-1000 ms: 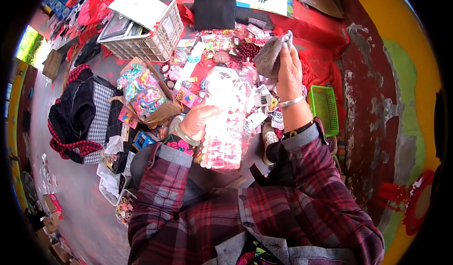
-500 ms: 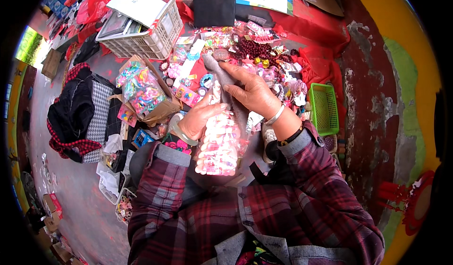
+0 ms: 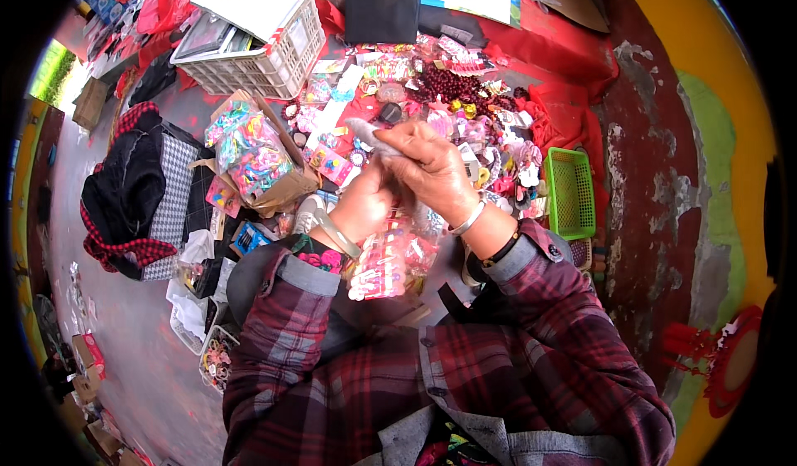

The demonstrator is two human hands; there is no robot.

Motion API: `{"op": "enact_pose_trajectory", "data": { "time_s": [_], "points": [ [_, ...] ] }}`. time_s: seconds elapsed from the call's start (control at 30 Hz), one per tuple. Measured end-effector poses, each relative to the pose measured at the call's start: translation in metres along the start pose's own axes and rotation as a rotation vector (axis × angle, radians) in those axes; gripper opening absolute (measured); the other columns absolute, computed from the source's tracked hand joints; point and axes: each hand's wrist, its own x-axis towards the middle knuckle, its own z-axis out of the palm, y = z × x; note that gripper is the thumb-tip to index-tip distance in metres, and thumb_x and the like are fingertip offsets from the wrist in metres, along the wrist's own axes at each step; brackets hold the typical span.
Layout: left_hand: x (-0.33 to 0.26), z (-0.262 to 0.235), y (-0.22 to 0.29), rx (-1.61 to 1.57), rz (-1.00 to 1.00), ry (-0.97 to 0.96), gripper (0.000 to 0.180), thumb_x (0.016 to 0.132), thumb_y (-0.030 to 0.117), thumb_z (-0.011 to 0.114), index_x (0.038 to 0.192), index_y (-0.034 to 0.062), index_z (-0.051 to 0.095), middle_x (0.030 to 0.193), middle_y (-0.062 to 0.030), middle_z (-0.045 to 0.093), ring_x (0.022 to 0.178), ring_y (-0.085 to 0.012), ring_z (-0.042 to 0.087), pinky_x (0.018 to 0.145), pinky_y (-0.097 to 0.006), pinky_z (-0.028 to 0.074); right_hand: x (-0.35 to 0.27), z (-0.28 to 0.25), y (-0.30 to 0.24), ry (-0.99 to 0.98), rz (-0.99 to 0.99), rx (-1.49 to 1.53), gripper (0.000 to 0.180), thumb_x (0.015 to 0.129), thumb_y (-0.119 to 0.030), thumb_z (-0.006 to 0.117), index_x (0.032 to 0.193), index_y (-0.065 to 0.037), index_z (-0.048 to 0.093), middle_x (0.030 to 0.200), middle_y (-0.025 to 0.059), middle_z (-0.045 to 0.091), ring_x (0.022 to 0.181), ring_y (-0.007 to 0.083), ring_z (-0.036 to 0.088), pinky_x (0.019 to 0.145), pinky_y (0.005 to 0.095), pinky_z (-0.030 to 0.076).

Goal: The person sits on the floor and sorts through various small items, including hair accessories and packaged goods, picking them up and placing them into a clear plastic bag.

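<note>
My right hand [image 3: 437, 174] is closed round a soft grey cloth [image 3: 363, 131], its loose end sticking out at the upper left. Just below and to the left, my left hand [image 3: 364, 204] is closed at the top of a shiny pack [image 3: 380, 268] of small pink and white pieces. The pack hangs in front of my body, its upper part covered by my hands. Both hands touch or nearly touch, and the left fingertips are hidden and slightly blurred.
A carton of colourful bagged goods [image 3: 264, 185] stands at left, below a white crate [image 3: 274, 61]. Dark red beads [image 3: 452, 84] and many trinkets lie ahead on red cloth. A green basket [image 3: 571, 194] is at right. A black garment [image 3: 124, 192] lies far left.
My hands have come together over the top of the pack. The grey cloth is bunched up more in my right hand, and the pack shows less and sits tilted.
</note>
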Motion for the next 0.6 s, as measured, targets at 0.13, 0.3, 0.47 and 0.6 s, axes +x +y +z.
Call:
{"op": "enact_pose_trajectory", "data": {
  "time_s": [0.13, 0.3, 0.47, 0.6],
  "points": [
    [-0.003, 0.005, -0.003, -0.162, -0.297, 0.049, 0.027, 0.091, 0.012, 0.040, 0.112, -0.0004, 0.053, 0.103, -0.0108, 0.059, 0.096, -0.0155, 0.056, 0.082, -0.030, 0.046, -0.008, 0.011, 0.000, -0.125, 0.099, 0.096, 0.030, 0.078, 0.001, 0.062, 0.108, -0.002, 0.063, 0.096, 0.0072, 0.060, 0.091, 0.0173, 0.057, 0.083, 0.0274, 0.043],
    [0.002, 0.000, 0.013, -0.232, -0.138, -0.006, 0.044, 0.087, -0.002, 0.039, 0.130, 0.0029, 0.038, 0.122, -0.0125, 0.051, 0.112, -0.0190, 0.050, 0.095, -0.032, 0.041, 0.003, -0.015, 0.010, -0.135, 0.594, 1.049, 0.029, 0.084, -0.013, 0.060, 0.110, 0.000, 0.059, 0.101, 0.0044, 0.062, 0.086, 0.0129, 0.058, 0.080, 0.0264, 0.045],
    [0.009, -0.013, 0.027, -0.657, -0.091, 0.033, 0.070, 0.081, -0.013, 0.033, 0.144, 0.0121, 0.017, 0.145, -0.0098, 0.027, 0.129, -0.0196, 0.034, 0.104, -0.033, 0.032, 0.020, -0.054, 0.012, 0.163, 0.484, 1.014, 0.036, 0.084, -0.020, 0.060, 0.113, 0.000, 0.055, 0.103, 0.0079, 0.063, 0.093, 0.0182, 0.060, 0.086, 0.0322, 0.047],
    [0.005, -0.011, 0.046, -0.597, -0.142, 0.122, 0.058, 0.090, -0.002, 0.037, 0.143, 0.0097, 0.019, 0.144, -0.0104, 0.027, 0.129, -0.0192, 0.034, 0.104, -0.032, 0.032, 0.022, -0.061, 0.002, 0.265, 0.466, 0.715, 0.024, 0.086, -0.014, 0.061, 0.107, -0.002, 0.062, 0.095, 0.0016, 0.064, 0.085, 0.0086, 0.058, 0.079, 0.0234, 0.046]
  ]
}}
